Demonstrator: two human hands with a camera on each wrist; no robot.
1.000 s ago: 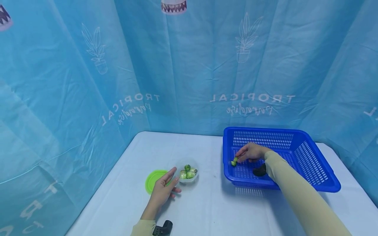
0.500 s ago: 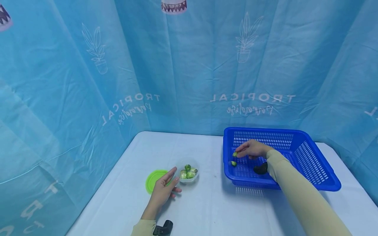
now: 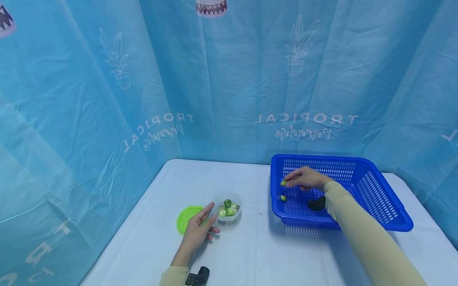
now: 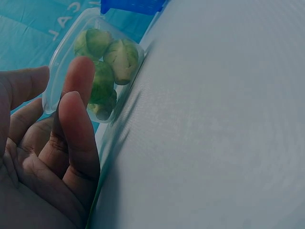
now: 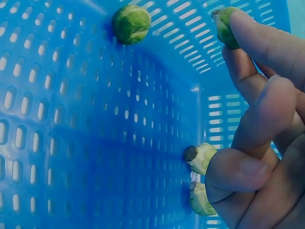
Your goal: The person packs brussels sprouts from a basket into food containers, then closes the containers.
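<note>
Inside the blue plastic basket (image 3: pixel 386 198), my right hand (image 3: pixel 305 178) pinches a small Brussels sprout (image 5: pixel 226 26) between thumb and fingertips, over the basket's left side. Another Brussels sprout (image 3: pixel 283 198) lies on the basket floor near the left wall. Two more, one a pale sprout (image 5: pixel 204 157), show partly behind my curled fingers in the right wrist view. My left hand (image 3: pixel 198 230) is held with fingers loosely spread beside a clear plastic tub (image 3: pixel 234 219). Several Brussels sprouts (image 4: pixel 121 59) fill the tub.
A bright green lid (image 3: pixel 184 218) lies on the white-covered table (image 3: pixel 250 254), partly behind my left hand. Blue printed curtains (image 3: pixel 229 79) hang along the table's back and left side. The basket stands at the back right.
My right hand has lifted the pinched sprout up and slightly away, apart from the sprout left lying on the basket floor. My left hand has stayed in place.
</note>
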